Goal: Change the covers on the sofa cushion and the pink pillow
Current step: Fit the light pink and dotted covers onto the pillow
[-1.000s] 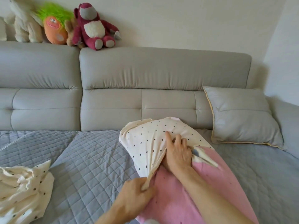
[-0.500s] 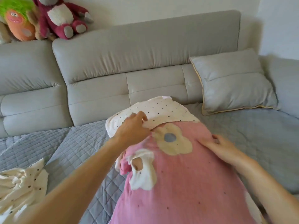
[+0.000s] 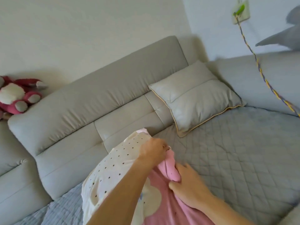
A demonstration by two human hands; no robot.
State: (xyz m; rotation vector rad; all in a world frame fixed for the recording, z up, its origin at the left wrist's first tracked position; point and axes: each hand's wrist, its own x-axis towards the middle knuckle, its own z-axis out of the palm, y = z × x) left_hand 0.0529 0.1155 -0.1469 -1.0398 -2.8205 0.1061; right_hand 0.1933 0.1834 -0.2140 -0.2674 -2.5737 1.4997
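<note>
The pink pillow [image 3: 164,210] with pale flower patches lies on the sofa seat in front of me, its far end inside a cream cover with dark dots [image 3: 113,166]. My left hand [image 3: 152,151] grips the cover's edge on the pillow's right side. My right hand [image 3: 186,184] pinches a fold of the pink fabric just below it. A grey sofa cushion [image 3: 196,96] with yellow piping leans against the backrest, to the right and beyond both hands.
The grey sofa's backrest [image 3: 100,101] runs behind the pillow; a quilted grey-blue cover [image 3: 235,151] spreads over the seat. A red plush bear [image 3: 17,96] sits on the backrest's left. A braided cord [image 3: 259,69] hangs from a wall socket at the right.
My view has swung right and tilted. My left hand moved from the cover's middle to its right edge. My right hand went from resting on the pillow to pinching the pink fabric.
</note>
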